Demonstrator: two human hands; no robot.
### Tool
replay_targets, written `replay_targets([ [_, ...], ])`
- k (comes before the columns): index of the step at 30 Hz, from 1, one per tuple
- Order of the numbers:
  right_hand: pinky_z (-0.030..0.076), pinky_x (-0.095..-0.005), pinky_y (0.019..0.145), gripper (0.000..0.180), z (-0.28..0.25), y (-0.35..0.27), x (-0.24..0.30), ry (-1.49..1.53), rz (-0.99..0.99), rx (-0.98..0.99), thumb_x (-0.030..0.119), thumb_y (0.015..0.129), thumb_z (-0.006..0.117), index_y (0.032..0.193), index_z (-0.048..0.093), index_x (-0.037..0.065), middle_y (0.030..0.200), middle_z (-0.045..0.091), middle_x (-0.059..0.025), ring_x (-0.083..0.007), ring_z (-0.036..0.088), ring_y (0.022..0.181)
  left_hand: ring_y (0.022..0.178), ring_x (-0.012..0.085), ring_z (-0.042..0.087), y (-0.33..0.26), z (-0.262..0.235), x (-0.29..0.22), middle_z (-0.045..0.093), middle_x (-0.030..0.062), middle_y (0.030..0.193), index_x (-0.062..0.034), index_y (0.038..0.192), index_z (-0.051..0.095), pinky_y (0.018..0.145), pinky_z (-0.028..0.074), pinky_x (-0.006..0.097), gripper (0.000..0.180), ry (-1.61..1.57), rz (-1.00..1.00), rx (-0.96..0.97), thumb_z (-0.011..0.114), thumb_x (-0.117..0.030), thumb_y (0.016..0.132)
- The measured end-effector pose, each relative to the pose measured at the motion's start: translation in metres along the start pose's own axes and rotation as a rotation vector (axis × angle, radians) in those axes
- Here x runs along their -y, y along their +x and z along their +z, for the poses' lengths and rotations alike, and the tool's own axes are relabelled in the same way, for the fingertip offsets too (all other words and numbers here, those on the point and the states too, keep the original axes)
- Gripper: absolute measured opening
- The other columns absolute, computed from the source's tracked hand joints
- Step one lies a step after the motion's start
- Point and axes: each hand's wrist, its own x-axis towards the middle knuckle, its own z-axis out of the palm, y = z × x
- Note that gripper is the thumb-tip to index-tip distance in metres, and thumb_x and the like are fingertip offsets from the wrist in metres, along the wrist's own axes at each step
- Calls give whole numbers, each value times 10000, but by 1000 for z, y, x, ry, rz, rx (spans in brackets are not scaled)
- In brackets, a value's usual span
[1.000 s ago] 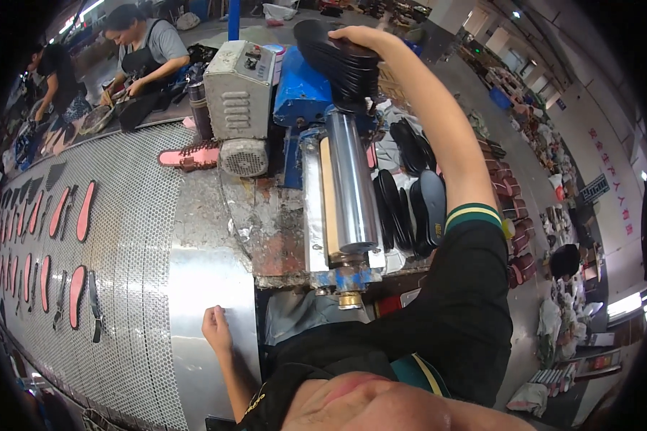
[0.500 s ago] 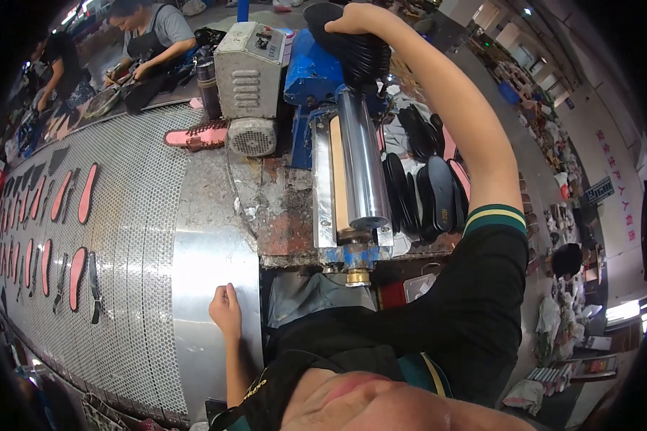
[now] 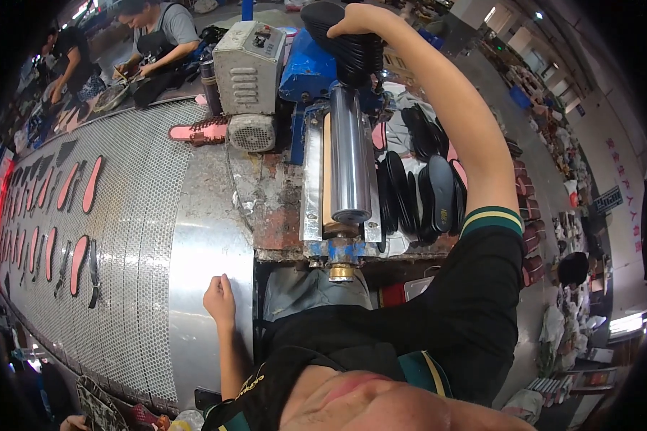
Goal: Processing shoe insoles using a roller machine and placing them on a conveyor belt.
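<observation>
At the far end of the machine my right hand (image 3: pixel 352 20) grips a black shoe sole (image 3: pixel 322 16) by its edge. Just under it a stack of black soles (image 3: pixel 358 61) stands beside the blue motor housing (image 3: pixel 309 66). A shiny steel roller (image 3: pixel 349 154) runs from there toward me, over a tan roller mostly hidden by it. My left hand (image 3: pixel 219 298) rests loosely curled over the smooth metal plate (image 3: pixel 198 251), with nothing visible in it. More black soles (image 3: pixel 438 197) lie in rows right of the roller, below my stretched right arm.
A perforated conveyor (image 3: pixel 136 287) at left carries pink insoles (image 3: pixel 80 266) and dark straps (image 3: pixel 94 276). Behind it stands a grey control box (image 3: pixel 243 68) near a pink-soled woven piece (image 3: pixel 198 132). Two co-workers (image 3: pixel 158 43) work at the far left. Goods line the right-hand floor.
The conveyor pieces appear slightly shifted up and right as the view moves a little. My right hand stays on the sole at the stack, and my left hand stays curled at the plate.
</observation>
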Motion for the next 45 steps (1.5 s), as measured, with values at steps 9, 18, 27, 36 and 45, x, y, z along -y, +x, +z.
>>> replay_targets([
  [9, 585, -501, 628, 699, -14, -16, -11, 164, 121, 333, 454, 664, 817, 1115, 640, -50, 1088, 654, -205, -377, 666, 919, 473, 203, 461, 1, 7, 3, 505, 105, 553, -25, 769, 608, 488, 371, 347, 276, 31, 19, -19, 586, -237, 944],
  [18, 485, -417, 923, 860, -9, -4, -19, -30, -9, 125, 681, 727, 646, 1200, 614, -36, 1256, 602, -222, -337, 602, 1126, 461, 238, 487, 5, 16, 4, 508, 104, 542, -48, 759, 607, 476, 376, 363, 277, 51, 45, -20, 585, -253, 943],
  [27, 531, -412, 839, 716, -12, -4, -20, 180, 83, -4, 566, 715, 697, 1056, 671, -64, 1094, 650, -280, -379, 657, 981, 482, 279, 530, 3, 12, 5, 544, 121, 562, -49, 748, 601, 488, 397, 383, 286, 76, 38, -32, 577, -260, 941],
  [36, 521, -415, 809, 577, -14, -19, -47, 218, -100, -256, 446, 704, 714, 977, 663, -60, 982, 664, -283, -376, 657, 950, 471, 268, 490, 3, 14, 3, 514, 120, 551, -37, 730, 584, 488, 385, 376, 280, 63, 45, -33, 587, -231, 932],
  [45, 469, -337, 929, 561, 94, -241, -173, 414, -291, -559, -6, 640, 629, 1195, 581, 60, 1136, 636, -119, -285, 608, 1089, 541, 84, 535, 27, -15, -1, 624, 55, 680, 24, 955, 667, 439, 407, 220, 187, -464, -391, 443, 585, -142, 932],
])
